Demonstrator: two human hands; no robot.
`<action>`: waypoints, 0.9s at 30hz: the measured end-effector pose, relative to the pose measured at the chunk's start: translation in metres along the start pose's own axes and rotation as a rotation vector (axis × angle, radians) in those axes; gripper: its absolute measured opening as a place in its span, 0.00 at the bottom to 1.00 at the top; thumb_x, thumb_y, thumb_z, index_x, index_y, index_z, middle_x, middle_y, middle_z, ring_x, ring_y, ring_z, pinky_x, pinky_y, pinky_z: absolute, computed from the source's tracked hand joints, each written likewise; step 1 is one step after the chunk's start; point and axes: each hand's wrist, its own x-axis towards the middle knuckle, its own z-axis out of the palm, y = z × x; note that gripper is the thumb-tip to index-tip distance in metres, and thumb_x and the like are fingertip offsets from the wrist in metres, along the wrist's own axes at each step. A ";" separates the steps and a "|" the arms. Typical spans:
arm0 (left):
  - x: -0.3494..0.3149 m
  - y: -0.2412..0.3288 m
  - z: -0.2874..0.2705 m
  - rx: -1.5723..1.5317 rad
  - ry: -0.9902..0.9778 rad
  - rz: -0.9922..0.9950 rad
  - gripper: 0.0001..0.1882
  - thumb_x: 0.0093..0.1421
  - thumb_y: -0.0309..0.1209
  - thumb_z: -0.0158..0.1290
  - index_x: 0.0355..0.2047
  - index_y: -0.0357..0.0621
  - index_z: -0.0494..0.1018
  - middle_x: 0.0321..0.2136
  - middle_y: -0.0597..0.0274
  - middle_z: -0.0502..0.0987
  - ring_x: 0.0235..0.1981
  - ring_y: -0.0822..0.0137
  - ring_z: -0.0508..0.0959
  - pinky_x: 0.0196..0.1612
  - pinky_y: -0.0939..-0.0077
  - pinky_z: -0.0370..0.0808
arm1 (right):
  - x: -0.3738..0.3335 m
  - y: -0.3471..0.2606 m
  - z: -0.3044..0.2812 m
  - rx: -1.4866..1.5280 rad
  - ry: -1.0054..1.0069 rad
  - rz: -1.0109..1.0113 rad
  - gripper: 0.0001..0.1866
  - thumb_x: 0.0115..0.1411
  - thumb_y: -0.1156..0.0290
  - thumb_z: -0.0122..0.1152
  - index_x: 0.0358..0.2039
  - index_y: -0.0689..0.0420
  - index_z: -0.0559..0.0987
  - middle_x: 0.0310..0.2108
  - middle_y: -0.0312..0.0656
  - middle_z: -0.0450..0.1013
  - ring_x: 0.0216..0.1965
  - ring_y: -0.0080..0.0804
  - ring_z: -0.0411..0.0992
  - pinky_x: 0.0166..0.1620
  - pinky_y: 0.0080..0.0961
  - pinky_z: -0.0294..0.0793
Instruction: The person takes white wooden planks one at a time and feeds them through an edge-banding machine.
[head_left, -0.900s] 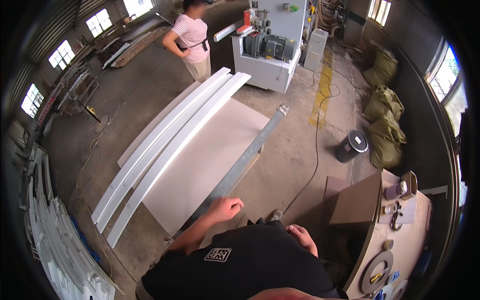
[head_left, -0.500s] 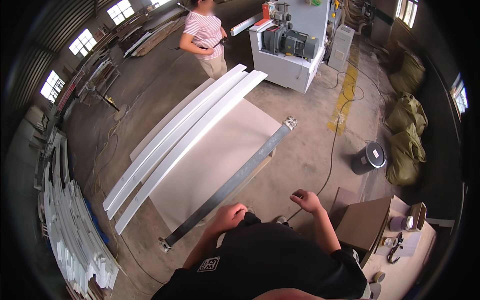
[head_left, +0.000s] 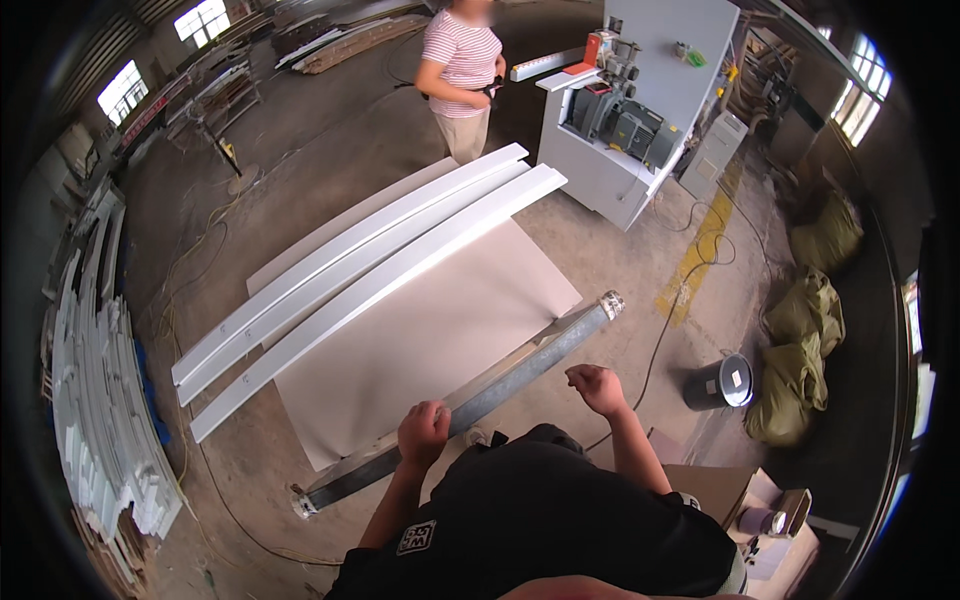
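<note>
My left hand (head_left: 424, 432) is curled into a loose fist. In the picture it overlaps the long grey metal bar (head_left: 500, 383) along the near edge of a beige panel (head_left: 430, 320); whether it touches the bar I cannot tell. My right hand (head_left: 597, 388) hovers right of the bar, fingers folded in, with nothing visible in it. Farther off, long white strips (head_left: 360, 290) lie side by side across the panel, their ends jutting past its edges.
Beyond the strips stands a person in a striped shirt (head_left: 465, 55), beside a grey machine with a motor (head_left: 640, 130). On the right are a dark bucket (head_left: 718, 382), green sacks (head_left: 790, 390) and a floor cable (head_left: 655, 370). White strips (head_left: 100, 400) are stacked at left.
The view has shifted, with the panel's near edge and bar now closer to my body. My left hand has risen from near my waist to over the bar; my right stays raised, fingers folded.
</note>
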 end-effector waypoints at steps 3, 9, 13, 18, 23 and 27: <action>0.004 0.011 0.000 -0.004 0.008 -0.071 0.11 0.65 0.40 0.53 0.37 0.47 0.78 0.35 0.55 0.82 0.38 0.48 0.81 0.41 0.55 0.78 | 0.033 -0.009 -0.006 0.079 0.058 0.050 0.13 0.66 0.61 0.62 0.39 0.57 0.85 0.29 0.43 0.83 0.31 0.36 0.82 0.37 0.30 0.80; 0.009 0.014 0.000 0.046 0.001 -0.347 0.15 0.67 0.44 0.50 0.35 0.48 0.80 0.32 0.53 0.83 0.36 0.47 0.83 0.39 0.54 0.79 | 0.098 -0.037 -0.033 -0.107 0.095 -0.173 0.11 0.67 0.65 0.62 0.36 0.59 0.85 0.27 0.43 0.81 0.29 0.34 0.81 0.35 0.30 0.78; 0.021 0.019 0.004 0.160 -0.003 -0.494 0.18 0.67 0.47 0.49 0.36 0.49 0.80 0.30 0.53 0.83 0.36 0.46 0.83 0.39 0.53 0.79 | 0.158 -0.014 -0.048 -0.071 0.152 -0.235 0.11 0.66 0.64 0.61 0.36 0.56 0.85 0.29 0.44 0.81 0.32 0.41 0.81 0.36 0.32 0.79; 0.028 0.019 0.008 0.256 -0.021 -0.648 0.19 0.67 0.49 0.48 0.37 0.50 0.81 0.32 0.53 0.84 0.37 0.45 0.83 0.41 0.52 0.79 | 0.208 0.037 -0.037 -0.140 0.008 -0.159 0.14 0.64 0.54 0.59 0.36 0.50 0.85 0.31 0.41 0.82 0.35 0.46 0.81 0.39 0.39 0.79; 0.033 0.024 0.013 0.305 -0.041 -0.717 0.19 0.64 0.51 0.52 0.39 0.51 0.82 0.35 0.57 0.85 0.40 0.50 0.84 0.45 0.55 0.79 | 0.214 0.019 -0.036 -0.575 -0.368 -0.101 0.21 0.61 0.43 0.57 0.38 0.45 0.86 0.36 0.40 0.83 0.42 0.41 0.81 0.47 0.40 0.79; 0.035 0.035 0.018 0.310 0.021 -0.774 0.18 0.62 0.49 0.55 0.42 0.51 0.82 0.36 0.61 0.86 0.40 0.54 0.85 0.45 0.58 0.79 | 0.215 0.022 -0.041 -0.609 -0.421 -0.053 0.24 0.60 0.41 0.57 0.43 0.45 0.86 0.39 0.40 0.83 0.44 0.40 0.81 0.49 0.39 0.79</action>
